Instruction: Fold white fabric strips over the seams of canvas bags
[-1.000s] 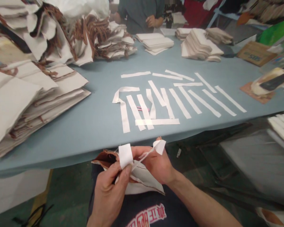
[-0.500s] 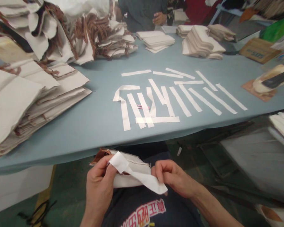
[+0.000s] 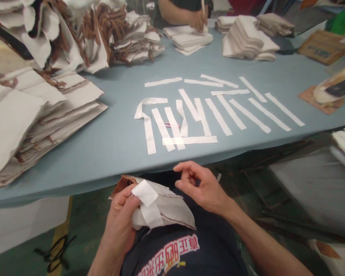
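Below the table's front edge, my left hand (image 3: 123,214) grips a folded off-white fabric piece (image 3: 175,211) with brown at its upper left corner. A short white strip (image 3: 151,207) hangs folded over this piece, one end by my left thumb. My right hand (image 3: 199,186) is off to the right, apart from the fabric, with its index finger stretched out and the other fingers curled; nothing shows in it. Just beyond it on the table lie several white strips (image 3: 218,117), some crossing each other, and a small pink object (image 3: 171,125) partly under them.
Stacked off-white fabric pieces (image 3: 15,119) fill the left of the blue-green table (image 3: 117,126), with brown-edged bundles (image 3: 100,38) behind. Farther back, a co-worker's hand (image 3: 198,21) is over a fabric stack (image 3: 191,40). A tape dispenser (image 3: 333,90) and cardboard box (image 3: 323,48) stand right.
My right hand has let go of the strip's loose end and moved up toward the table edge. The strip now hangs down over the fabric. The co-worker's hand has come over the stack.
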The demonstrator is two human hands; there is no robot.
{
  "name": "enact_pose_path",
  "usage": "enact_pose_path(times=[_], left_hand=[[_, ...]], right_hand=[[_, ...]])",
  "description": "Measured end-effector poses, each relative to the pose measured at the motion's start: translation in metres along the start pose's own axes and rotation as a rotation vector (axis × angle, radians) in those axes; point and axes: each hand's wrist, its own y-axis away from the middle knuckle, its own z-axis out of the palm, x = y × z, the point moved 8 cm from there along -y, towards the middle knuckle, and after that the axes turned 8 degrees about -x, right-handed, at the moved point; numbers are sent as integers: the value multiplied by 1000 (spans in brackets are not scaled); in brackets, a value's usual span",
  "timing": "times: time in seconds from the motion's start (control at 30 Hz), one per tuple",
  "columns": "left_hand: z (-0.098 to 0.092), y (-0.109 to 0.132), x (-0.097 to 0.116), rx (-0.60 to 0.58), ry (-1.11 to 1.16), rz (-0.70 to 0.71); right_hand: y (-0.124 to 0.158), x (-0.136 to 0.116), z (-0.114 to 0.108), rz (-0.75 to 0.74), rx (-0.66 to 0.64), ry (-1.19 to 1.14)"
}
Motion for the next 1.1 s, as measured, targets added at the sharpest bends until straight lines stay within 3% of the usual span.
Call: enact_pose_path(times=[0.17,0.3,0.37,0.5,0.67,0.9,0.97,1.1], left_hand=[[10,2,4,-75,-14,-18],[13,1,2,-111,-54,-5],[16,-1,0,-131,-78,-4],[22,0,0,-141,-188,39],[25,13,9,-92,-387,174],[15,29,16,-25,-522,264],[11,30,19,-5,-449,246],[-3,27,18,102,-181,75]], right_hand=[[-33,-45,43,-372,-256,-48],[-40,-56,50,-482,-274,-135],[-44,-56,52,-414,-242,-204],[-44,-45,57,-143,-119,-338],[-33,-47,64,-24,-47,-379],[-28,-43,74,133,-116,-480],[-28,-46,75,138,-153,-487],[-27,-47,75,216,-312,-419]])
